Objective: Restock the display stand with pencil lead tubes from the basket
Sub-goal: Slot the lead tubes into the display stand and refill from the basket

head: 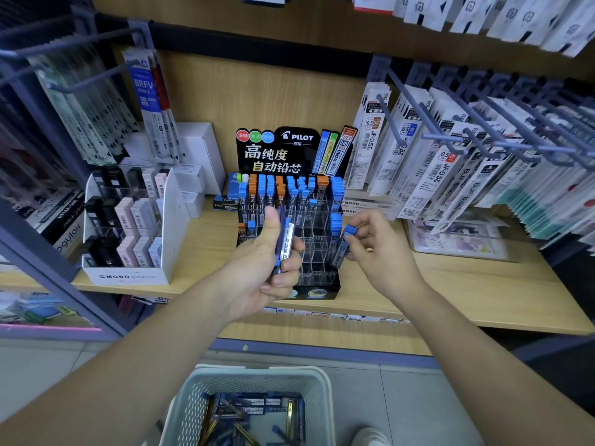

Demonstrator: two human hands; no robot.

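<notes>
— Seen from the head camera, what is the left hand (pixel 270 265) doing?

— It's raised right in front of the display stand (pixel 289 152). The fingers are curled round a bundle of tubes (pixel 286 243), and the thumb lies straight up along their side.

— And the right hand (pixel 380 249)?

— It pinches a single tube (pixel 343 246) with a blue cap between the thumb and fingertips. The tube leans a little, near the stand's right side and apart from the bundle.

— How does the stand look?

— It sits on a wooden shelf (pixel 450 284). Its back rows hold standing tubes (pixel 277 191) with blue and orange caps, and more blue-capped ones stand along the right edge.

— Where's the basket (pixel 199 400)?

— On the floor below the shelf, between the two forearms. It's pale plastic with holes in the walls. Loose tubes (pixel 257 410) lie flat in a heap at the bottom.

— Anything else around?

— A white box (pixel 128 275) of lead cases stands just left of the stand. Refill packs (pixel 450 162) hang on hooks to the right. The toe of a white shoe (pixel 370 437) shows beside the basket.
</notes>
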